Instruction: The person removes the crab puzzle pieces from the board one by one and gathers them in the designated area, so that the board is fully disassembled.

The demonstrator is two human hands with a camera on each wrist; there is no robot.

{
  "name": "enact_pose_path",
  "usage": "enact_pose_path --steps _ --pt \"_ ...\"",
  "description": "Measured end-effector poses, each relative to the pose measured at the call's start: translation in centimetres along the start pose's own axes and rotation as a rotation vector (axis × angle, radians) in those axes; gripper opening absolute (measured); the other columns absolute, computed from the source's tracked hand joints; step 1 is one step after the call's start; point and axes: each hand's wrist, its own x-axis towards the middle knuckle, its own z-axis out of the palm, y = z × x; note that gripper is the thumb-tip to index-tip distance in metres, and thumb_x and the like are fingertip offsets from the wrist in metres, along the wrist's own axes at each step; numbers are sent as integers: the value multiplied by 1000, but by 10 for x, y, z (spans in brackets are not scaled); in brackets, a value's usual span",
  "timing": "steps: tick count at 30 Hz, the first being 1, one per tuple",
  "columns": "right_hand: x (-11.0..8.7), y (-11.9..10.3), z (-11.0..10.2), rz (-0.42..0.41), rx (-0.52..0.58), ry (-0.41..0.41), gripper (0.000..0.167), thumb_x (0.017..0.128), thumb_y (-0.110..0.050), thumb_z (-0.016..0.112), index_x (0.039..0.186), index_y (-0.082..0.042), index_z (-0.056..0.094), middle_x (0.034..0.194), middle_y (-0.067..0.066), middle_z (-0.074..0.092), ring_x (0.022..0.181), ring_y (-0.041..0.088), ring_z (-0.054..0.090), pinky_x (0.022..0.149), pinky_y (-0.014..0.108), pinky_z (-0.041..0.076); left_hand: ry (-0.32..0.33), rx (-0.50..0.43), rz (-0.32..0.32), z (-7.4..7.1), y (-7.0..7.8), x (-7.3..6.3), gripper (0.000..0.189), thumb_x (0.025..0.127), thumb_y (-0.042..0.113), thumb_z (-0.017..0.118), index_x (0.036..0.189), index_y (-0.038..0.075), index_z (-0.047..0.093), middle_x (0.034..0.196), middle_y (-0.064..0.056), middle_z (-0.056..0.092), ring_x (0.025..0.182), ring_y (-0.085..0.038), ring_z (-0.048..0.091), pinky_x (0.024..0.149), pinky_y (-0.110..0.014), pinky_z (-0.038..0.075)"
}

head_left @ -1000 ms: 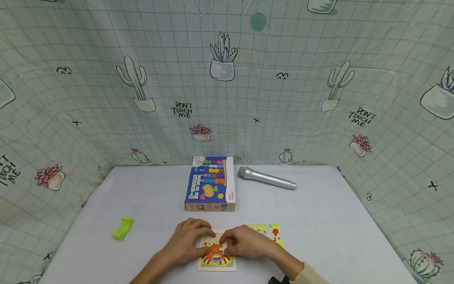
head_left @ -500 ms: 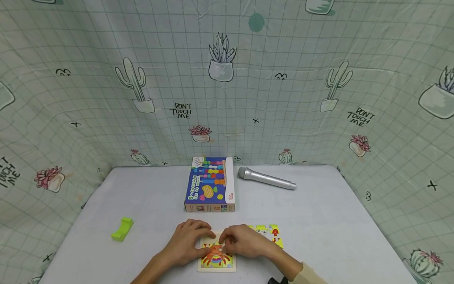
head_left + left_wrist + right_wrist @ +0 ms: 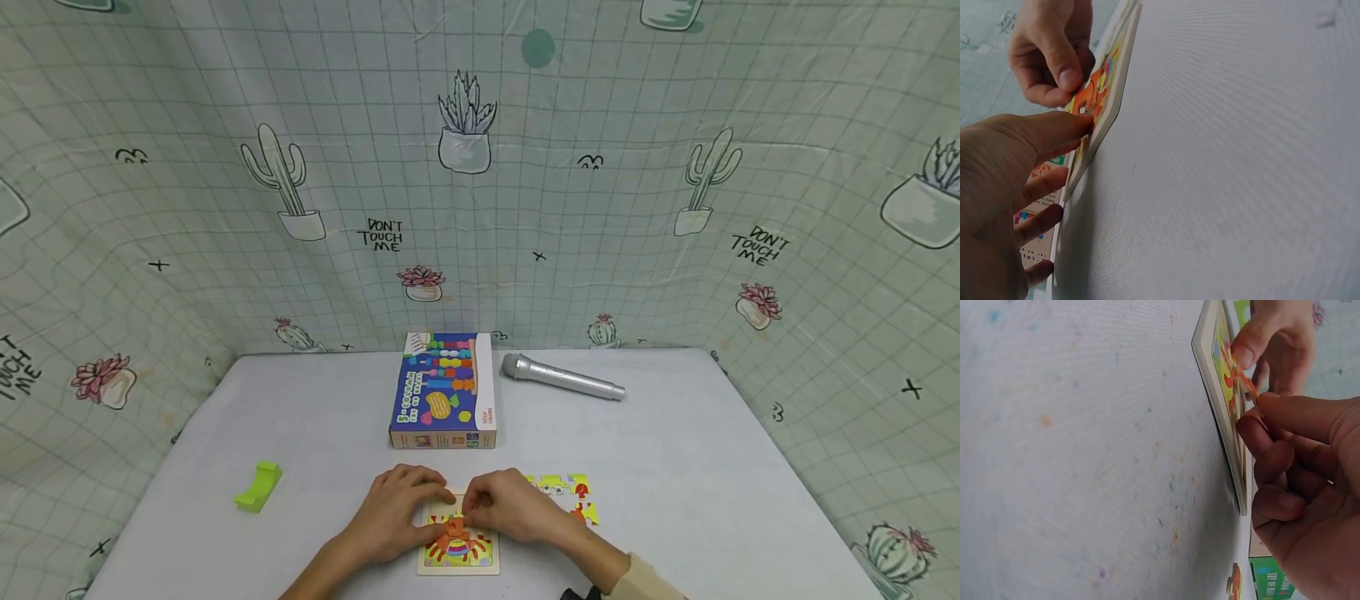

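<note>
Right hand (image 3: 512,504) pinches a tilted orange puzzle piece (image 3: 1248,385) over a square pale-wood crab puzzle board (image 3: 459,571).
Left hand (image 3: 397,512) rests loosely on it, well in from the white surface's (image 3: 652,467) far edge.

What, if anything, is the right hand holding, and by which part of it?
The right hand pinches an orange puzzle piece by one edge.
</note>
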Motion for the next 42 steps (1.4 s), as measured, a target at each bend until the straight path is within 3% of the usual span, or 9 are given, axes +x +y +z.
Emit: enact_pose_path --steps 11,23,42 --pt "1 1 3 4 24 20 11 86 -17 79 82 -21 69 70 -16 62 63 -2 54 62 18 46 -2 2 -9 0 0 -1 27 84 49 77 107 36 73 123 9 62 117 -21 50 100 -65 36" --pt "1 1 2 2 94 -16 14 87 -10 75 101 -12 73 75 -13 67 68 -1 61 70 19 49 -2 3 -10 1 0 0 28 84 51 76 108 38 73 122 10 62 117 -21 50 101 -66 36" --pt "-1 -1 0 4 140 -26 10 90 -11 71 99 -14 72 77 -10 68 69 1 60 69 19 50 -2 6 -7 0 0 0 28 84 52 76 107 37 73 122 9 62 118 -22 50 101 -66 36"
